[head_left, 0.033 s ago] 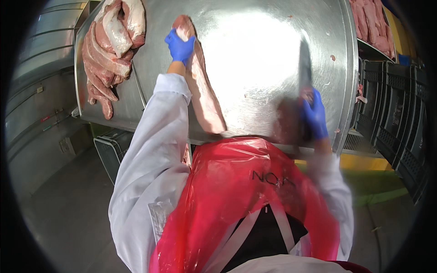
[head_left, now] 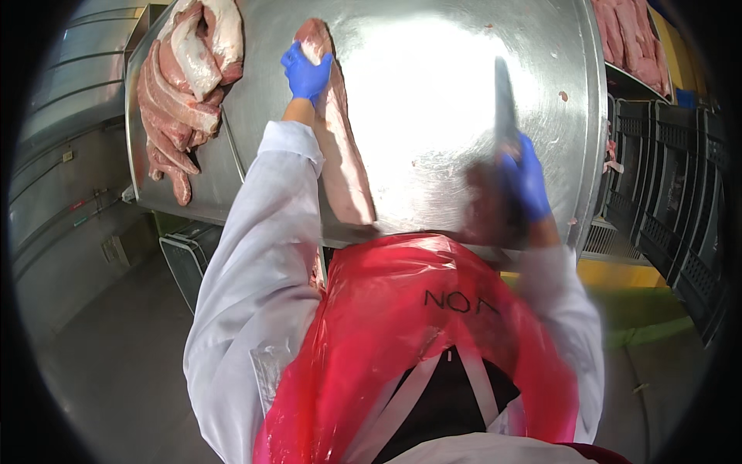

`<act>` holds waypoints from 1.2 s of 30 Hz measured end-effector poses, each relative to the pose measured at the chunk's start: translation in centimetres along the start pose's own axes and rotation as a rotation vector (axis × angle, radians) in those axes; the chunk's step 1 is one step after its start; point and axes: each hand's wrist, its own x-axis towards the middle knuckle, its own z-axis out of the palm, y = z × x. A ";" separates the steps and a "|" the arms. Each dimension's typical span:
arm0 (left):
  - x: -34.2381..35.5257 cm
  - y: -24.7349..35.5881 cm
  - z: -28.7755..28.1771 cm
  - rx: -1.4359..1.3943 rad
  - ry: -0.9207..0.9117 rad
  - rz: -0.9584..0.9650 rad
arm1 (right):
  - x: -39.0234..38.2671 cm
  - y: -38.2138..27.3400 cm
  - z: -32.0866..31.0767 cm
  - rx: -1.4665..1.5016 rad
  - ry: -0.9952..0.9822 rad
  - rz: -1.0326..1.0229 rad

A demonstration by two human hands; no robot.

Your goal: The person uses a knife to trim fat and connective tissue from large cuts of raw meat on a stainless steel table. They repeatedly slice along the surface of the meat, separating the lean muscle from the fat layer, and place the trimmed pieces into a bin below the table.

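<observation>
A long, pale strip of meat [head_left: 344,166] lies lengthwise on the steel table, its near end close to my apron. Near its far end, my left hand [head_left: 308,73], in a blue glove, is closed on the strip. My right hand [head_left: 529,178], also gloved in blue, is closed round the handle of a knife [head_left: 505,100]. The blade points away from me over the table, to the right of the strip and apart from it. Motion smears the knife and my right hand somewhat. A dark shadow falls beside that hand.
A heap of meat pieces [head_left: 182,93] rests on the table's far left, beside a thin metal rod [head_left: 233,143]. Beyond the table's right edge [head_left: 603,139] stand black plastic crates [head_left: 665,155] and a tray of meat strips [head_left: 632,46]. Another crate [head_left: 185,259] is below left.
My right hand has shifted a little to the left with the knife, whose blade tip also moved left. The meat strip's near end lies slightly farther left.
</observation>
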 end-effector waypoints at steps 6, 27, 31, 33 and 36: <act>5.4 1.6 1.8 0.297 -0.077 0.489 | 16.9 -7.1 11.6 0.149 -0.183 0.111; 5.7 -0.4 1.5 0.094 -0.017 0.712 | 21.5 -15.1 21.8 -0.250 -0.336 -0.080; 5.8 0.8 1.1 0.083 -0.039 0.817 | 24.7 -15.8 22.4 -0.196 -0.295 -0.106; 5.4 3.7 -0.3 0.025 -0.029 0.973 | 26.8 -16.5 22.8 -0.211 -0.236 -0.102; 5.9 0.6 1.0 0.126 0.043 0.907 | 23.9 -16.5 24.7 -0.275 -0.255 -0.074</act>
